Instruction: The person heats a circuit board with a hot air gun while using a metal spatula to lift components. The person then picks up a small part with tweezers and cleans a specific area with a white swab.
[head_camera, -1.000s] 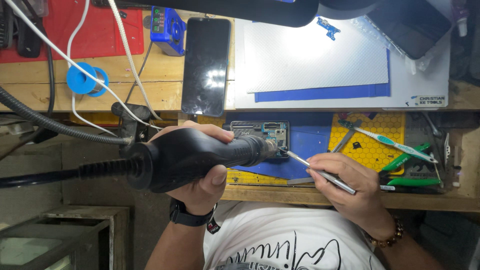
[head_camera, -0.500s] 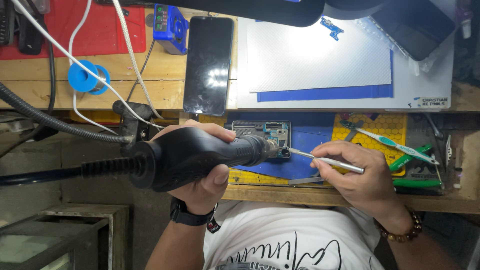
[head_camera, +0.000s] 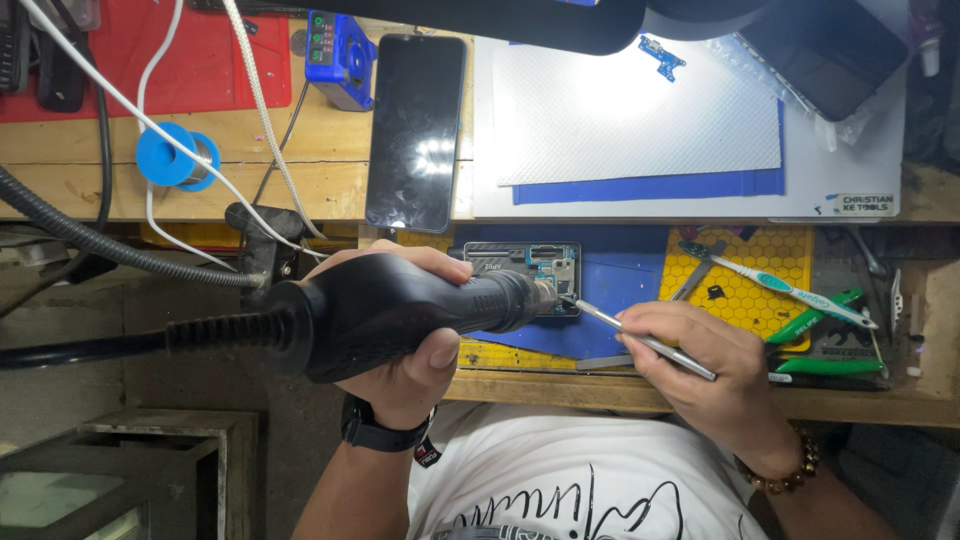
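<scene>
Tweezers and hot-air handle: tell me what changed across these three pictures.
The right hand shifted its tweezers: a second ago it sat closer in with the tips by the nozzle, half a second ago it had drawn slightly outward and flatter, and now the tips angle up to the circuit board again. The left hand kept its grip on the hot-air handle, nozzle at the board. Phone, toothbrush and solder spool stayed put.

Your left hand (head_camera: 405, 350) grips a matt black plastic hot-air handle (head_camera: 400, 305) – its nozzle bare metal; your right hand (head_camera: 715, 365) pinches smooth metal tweezers (head_camera: 640, 340) over the circuit board (head_camera: 530, 270), beside a glossy phone (head_camera: 417, 130) on the rough wooden bench (head_camera: 90, 160)
</scene>
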